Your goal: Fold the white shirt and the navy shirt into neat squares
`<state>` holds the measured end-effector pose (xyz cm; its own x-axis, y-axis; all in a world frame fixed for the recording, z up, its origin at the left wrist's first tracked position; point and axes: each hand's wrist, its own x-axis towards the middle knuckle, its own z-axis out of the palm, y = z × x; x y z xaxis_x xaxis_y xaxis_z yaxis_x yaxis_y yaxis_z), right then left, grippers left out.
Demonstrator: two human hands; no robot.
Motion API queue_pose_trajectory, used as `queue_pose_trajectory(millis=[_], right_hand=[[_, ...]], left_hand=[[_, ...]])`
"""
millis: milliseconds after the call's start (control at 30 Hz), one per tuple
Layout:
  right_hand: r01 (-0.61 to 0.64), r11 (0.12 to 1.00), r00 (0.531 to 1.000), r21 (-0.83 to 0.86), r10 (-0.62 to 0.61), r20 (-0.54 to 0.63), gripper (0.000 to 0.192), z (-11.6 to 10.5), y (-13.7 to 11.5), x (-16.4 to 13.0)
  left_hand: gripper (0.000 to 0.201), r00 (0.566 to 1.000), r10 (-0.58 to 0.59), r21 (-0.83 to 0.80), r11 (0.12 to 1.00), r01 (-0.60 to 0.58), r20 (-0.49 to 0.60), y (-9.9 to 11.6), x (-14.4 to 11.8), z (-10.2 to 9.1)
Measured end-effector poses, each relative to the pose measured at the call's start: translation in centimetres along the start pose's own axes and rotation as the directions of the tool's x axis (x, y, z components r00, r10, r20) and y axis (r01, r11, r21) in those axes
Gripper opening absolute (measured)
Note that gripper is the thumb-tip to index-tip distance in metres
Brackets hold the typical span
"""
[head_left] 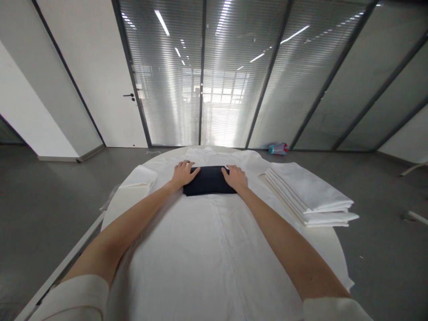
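A dark navy folded cloth [210, 180] lies as a flat rectangle on a white spread cloth [187, 249], which looks like a garment. My left hand [183, 173] rests palm down over its left end, fingers apart and thumb stretched inward across the dark fabric. At the opposite end, my right hand [236, 177] lies the same way, its thumb pointing inward on top. Both hands press on the cloth rather than visibly gripping it. The upper corners of the dark cloth are hidden beneath my hands.
On the right of the round white table [336, 254] sits a stack of folded white cloths [307, 191]. Another folded white cloth [137, 176] lies at the left edge. A blue and red item [278, 149] is on the floor beyond, before a glass partition [227, 107].
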<state>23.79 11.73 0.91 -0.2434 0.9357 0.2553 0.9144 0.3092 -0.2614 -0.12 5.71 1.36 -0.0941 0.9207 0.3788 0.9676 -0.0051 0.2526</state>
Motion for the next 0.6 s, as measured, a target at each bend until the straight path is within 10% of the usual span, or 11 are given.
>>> queue_pose_trajectory(millis=[100,333,600], right_hand=[[-0.122,0.992,0.991,-0.022,0.123,0.046,0.066,-0.3,0.3,0.4],[-0.196,0.979,0.98,0.056,0.193,0.051,0.065,0.0,0.4,0.6],[-0.076,0.988,0.993,0.133,0.062,0.103,0.057,-0.1,0.9,2.8]], left_hand=[[0.04,0.976,0.218,-0.059,0.974,-0.218,0.001,1.8,0.0,-2.1],[0.032,0.703,0.698,0.088,0.699,-0.71,0.137,7.2,-2.9,-2.6],[0.016,0.698,0.697,0.325,0.631,-0.705,0.161,8.7,-4.5,-2.0]])
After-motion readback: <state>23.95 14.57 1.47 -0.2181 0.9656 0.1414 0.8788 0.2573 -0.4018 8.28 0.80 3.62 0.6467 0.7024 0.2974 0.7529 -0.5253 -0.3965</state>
